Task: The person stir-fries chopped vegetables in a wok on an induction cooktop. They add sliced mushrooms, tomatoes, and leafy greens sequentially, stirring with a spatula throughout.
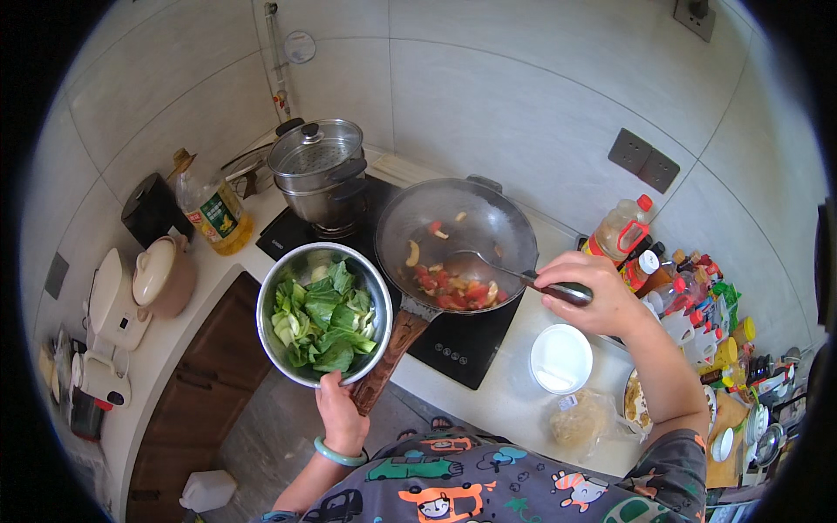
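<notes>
My left hand [340,413] grips the near rim of a steel bowl [264,347], which is full of chopped leafy greens [324,315]. The bowl is held up at the left of a dark wok [401,213], close to its wooden handle [384,366]. In my right hand [586,286] is the dark handle of a spatula [571,294], fingers wrapped round it. Its metal head rests down in the wok among red tomato pieces [455,286] and pale curved pieces. The wok sits on a black cooktop [453,347].
A lidded steamer pot [316,170] stands on the back left burner, with an oil bottle [218,213] farther left. To the right lie a white tub [561,359] and a plastic bag [586,420]. Many sauce bottles [645,270] line the right wall.
</notes>
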The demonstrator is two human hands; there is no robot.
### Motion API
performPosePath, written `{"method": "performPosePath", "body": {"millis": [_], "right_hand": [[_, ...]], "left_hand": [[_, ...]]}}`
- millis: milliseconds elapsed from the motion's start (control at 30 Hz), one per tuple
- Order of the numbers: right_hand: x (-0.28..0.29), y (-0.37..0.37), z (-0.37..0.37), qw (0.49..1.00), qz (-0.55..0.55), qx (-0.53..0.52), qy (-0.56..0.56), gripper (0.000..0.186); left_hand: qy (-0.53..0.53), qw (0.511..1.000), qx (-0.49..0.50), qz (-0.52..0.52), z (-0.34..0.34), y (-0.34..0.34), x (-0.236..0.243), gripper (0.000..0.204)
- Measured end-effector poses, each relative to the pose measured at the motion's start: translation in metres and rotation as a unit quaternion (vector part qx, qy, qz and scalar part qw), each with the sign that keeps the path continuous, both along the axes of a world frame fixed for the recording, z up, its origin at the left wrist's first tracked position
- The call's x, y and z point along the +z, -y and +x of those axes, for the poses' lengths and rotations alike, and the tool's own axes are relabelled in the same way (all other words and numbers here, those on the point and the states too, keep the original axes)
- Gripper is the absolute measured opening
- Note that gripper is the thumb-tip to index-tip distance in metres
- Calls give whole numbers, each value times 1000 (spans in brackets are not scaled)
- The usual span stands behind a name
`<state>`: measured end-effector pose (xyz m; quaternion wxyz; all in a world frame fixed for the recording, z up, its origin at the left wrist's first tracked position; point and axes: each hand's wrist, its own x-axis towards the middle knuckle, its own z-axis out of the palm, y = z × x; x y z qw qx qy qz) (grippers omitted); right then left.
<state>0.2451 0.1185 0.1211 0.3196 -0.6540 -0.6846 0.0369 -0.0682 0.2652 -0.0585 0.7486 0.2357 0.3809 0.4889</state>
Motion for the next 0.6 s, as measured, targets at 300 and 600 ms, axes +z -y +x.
{"method": "performPosePath", "body": {"millis": [300,600], "right_hand": [[-41,-12,1,998,-37,54,1,19],[-102,-82,54,967,172,-189,0,18]], "left_hand": [[-3,1000,-4,8,0,0,-6,19],[-23,999,37,-5,0,1,-4,16]]}}
